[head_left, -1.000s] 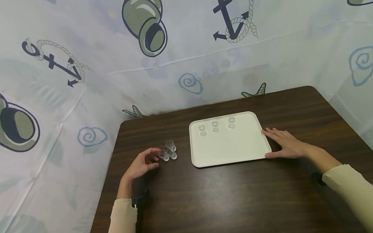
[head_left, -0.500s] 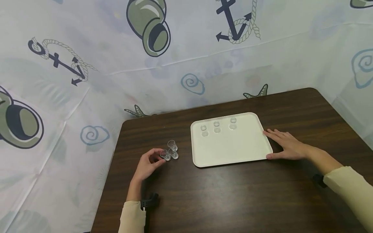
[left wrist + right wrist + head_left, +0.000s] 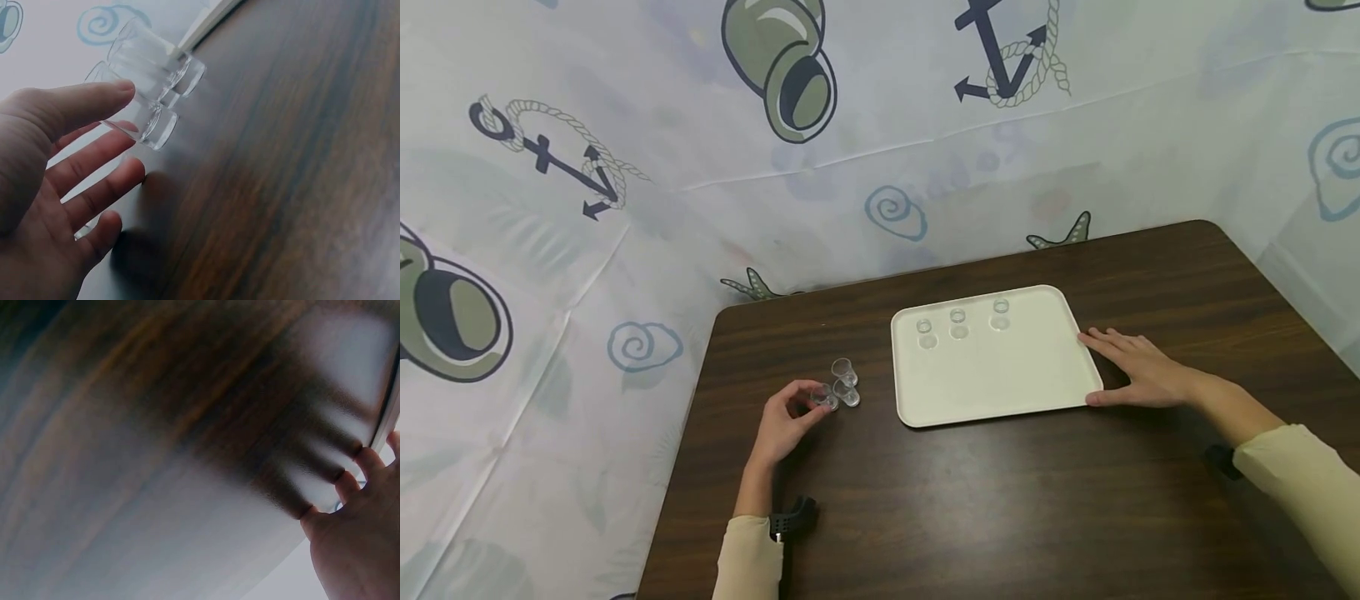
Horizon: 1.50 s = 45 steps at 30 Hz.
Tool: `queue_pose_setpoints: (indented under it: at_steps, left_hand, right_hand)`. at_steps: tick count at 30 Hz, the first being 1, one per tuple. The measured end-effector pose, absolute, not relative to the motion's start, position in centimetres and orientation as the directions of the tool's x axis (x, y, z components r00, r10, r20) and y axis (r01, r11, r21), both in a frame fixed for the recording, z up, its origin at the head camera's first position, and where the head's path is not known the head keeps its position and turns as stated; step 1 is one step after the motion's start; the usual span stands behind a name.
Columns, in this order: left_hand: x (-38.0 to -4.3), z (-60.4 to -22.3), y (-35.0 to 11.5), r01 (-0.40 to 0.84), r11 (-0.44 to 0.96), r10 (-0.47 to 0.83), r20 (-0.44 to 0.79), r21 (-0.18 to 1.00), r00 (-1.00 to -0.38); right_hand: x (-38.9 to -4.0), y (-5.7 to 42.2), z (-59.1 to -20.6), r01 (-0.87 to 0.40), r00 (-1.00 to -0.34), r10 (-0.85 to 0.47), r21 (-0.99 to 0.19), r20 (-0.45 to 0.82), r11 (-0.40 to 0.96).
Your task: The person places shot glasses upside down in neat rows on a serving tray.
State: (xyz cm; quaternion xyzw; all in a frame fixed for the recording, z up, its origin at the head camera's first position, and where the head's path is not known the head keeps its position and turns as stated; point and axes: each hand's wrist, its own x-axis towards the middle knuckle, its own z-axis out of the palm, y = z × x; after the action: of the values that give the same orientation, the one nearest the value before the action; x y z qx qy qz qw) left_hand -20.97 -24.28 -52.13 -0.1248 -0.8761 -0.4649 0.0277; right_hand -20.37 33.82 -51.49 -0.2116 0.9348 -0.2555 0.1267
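Note:
Three small clear shot glasses cluster on the dark table, left of a cream tray (image 3: 985,383). My left hand (image 3: 780,423) pinches the nearest shot glass (image 3: 161,130) between thumb and fingers, its base showing past the thumb in the left wrist view. Close beside it stand a second shot glass (image 3: 847,394) and, farther back, a third shot glass (image 3: 844,371). Along the tray's back edge are three more clear glasses (image 3: 957,317), spaced in a row. My right hand (image 3: 1131,367), fingers spread, rests against the tray's right edge.
The dark wood-grain table (image 3: 970,508) extends around the tray. Behind it and to the left hangs a pale cloth (image 3: 820,217) printed with anchors and shells. A black strap (image 3: 793,518) sits on the left wrist.
My left hand has moved right and its thumb and fingers have closed on the nearest shot glass. My right hand stays at the tray's edge. The view has shifted slightly.

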Motion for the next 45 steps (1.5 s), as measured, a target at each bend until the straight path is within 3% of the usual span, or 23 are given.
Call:
queue_pose_setpoints:
  at_steps: [10,19,24,32,45]
  left_hand:
    - [-19.7,-49.7,-25.5,0.218,0.414,0.165,0.163,0.884,-0.973]
    - [-21.6,-46.6,-27.0,0.258,0.397,0.128,0.225,0.881,-0.966]
    - [-23.0,-43.4,-26.1,0.305,0.408,0.211,0.236,0.861,-0.948]
    - [-24.8,-39.0,-22.8,0.364,0.480,0.435,0.144,0.798,-0.889]
    - [-28.8,-39.9,-15.6,0.565,0.513,0.662,0.121,0.646,-0.739]
  right_hand:
    - [-20.4,33.8,-51.6,-0.331,-0.879,-0.459,-0.528,-0.129,0.782]
    - [-19.9,33.9,-51.5,-0.303,-0.880,-0.453,-0.565,-0.144,0.767]
    - [-19.8,33.9,-51.4,-0.303,-0.880,-0.453,-0.566,-0.142,0.766]
    - [-20.0,33.8,-51.4,-0.303,-0.880,-0.453,-0.563,-0.145,0.769]
    - [-20.1,33.9,-51.6,-0.320,-0.876,-0.463,-0.557,-0.134,0.767]
